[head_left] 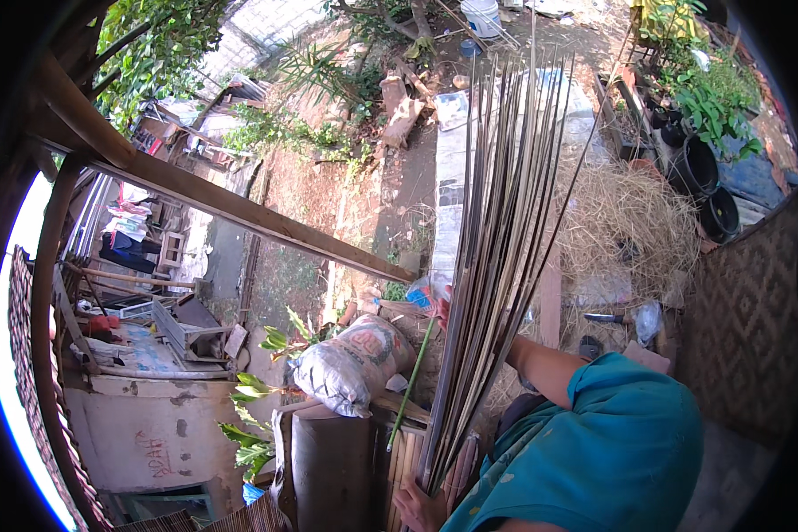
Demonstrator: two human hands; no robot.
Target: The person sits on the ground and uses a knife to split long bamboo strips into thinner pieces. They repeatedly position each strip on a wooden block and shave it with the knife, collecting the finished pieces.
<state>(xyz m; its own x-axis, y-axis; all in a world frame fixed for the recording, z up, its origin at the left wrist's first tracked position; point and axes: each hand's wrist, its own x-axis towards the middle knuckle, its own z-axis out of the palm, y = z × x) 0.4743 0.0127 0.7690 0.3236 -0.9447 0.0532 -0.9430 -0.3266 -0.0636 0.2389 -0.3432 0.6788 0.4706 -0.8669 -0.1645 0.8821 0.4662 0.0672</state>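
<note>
My left grip (417, 505) is closed around the lower end of a bundle of long, thin strips (496, 266), dark brown and pale, which fans out toward its far end. My right grip (442, 307) is farther along, its fingers showing at the bundle's left edge; the strips hide much of it, so I cannot tell how firmly it is closed. Just left of the bundle, a thin green stick (408, 390) slants above a row of bamboo slats (405, 470). A stuffed sack (356, 359) lies beyond the stick. To the bundle's right, a knife (603, 317) and a dark sandal (590, 347) lie near each other. Farther off, straw (634, 226) is heaped near black pots (720, 215); a white bucket (481, 18) stands farthest away.
</note>
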